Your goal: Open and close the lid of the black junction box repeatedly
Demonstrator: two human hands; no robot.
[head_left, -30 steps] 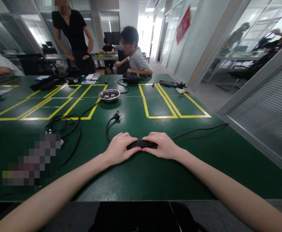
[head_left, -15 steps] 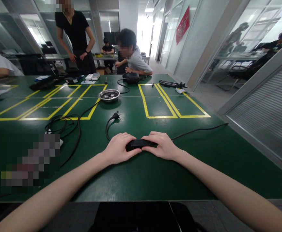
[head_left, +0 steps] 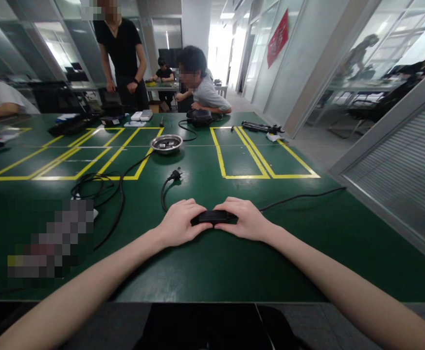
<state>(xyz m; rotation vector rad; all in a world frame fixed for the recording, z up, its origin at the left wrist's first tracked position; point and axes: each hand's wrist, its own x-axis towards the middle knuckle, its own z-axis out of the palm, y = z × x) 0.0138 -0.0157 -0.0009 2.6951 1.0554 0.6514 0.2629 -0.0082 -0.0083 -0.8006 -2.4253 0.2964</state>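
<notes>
A black power adapter (head_left: pixel 212 217) is held between my two hands just above or on the green table. My left hand (head_left: pixel 181 222) is closed around its left end, thumb along the near side. At the other end my right hand (head_left: pixel 245 218) pinches the adapter where a cord joins it; the joint itself is hidden by the fingers. One black cord (head_left: pixel 300 197) runs off to the right across the table. Beyond my left hand, a short cord curves up to a black mains plug (head_left: pixel 176 175) lying on the table.
A metal bowl (head_left: pixel 166 144) with small metal parts stands farther back. At left lie a coiled black cable (head_left: pixel 97 183) and a blurred-out long object (head_left: pixel 52 240). Yellow tape (head_left: pixel 245 177) marks rectangles on the table. Black tools (head_left: pixel 261 127) lie behind. A co-worker (head_left: pixel 207 87) leans at the far edge.
The whole view has shifted slightly. Both hands keep the same grip on the power adapter. In the background, the standing person has moved a little to the right.
</notes>
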